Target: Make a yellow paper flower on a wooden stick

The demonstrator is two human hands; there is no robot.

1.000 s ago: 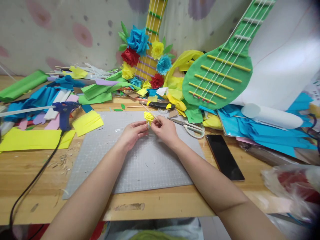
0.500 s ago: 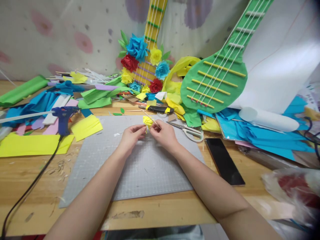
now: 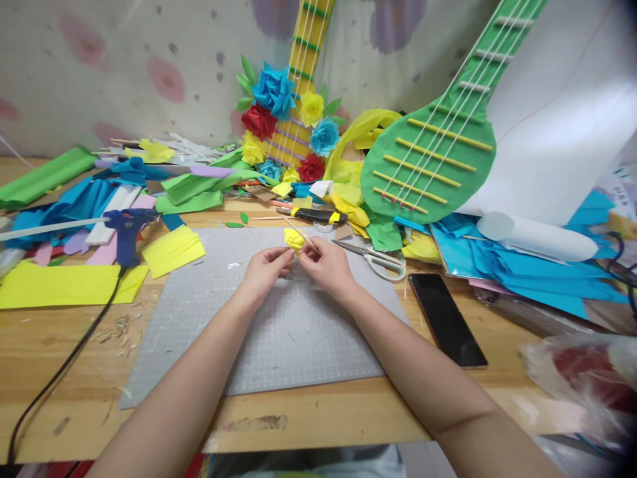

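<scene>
A small crumpled yellow paper flower is held over the upper part of the grey cutting mat. My left hand pinches its lower left side with thumb and fingertips. On the other side, my right hand is closed with a thin wooden stick between its fingers and touches the flower's lower right. The stick slants up to the left across the flower. The fingertips hide the flower's base.
Scissors, a black phone and blue paper lie right. A cutter lies behind my hands. Left are a blue glue gun and yellow paper. A yellow instrument and a green one stand behind.
My left fingertips have come slightly nearer to my right ones at the flower's base. The whole view has shifted a little; the hold on flower and stick looks the same.
</scene>
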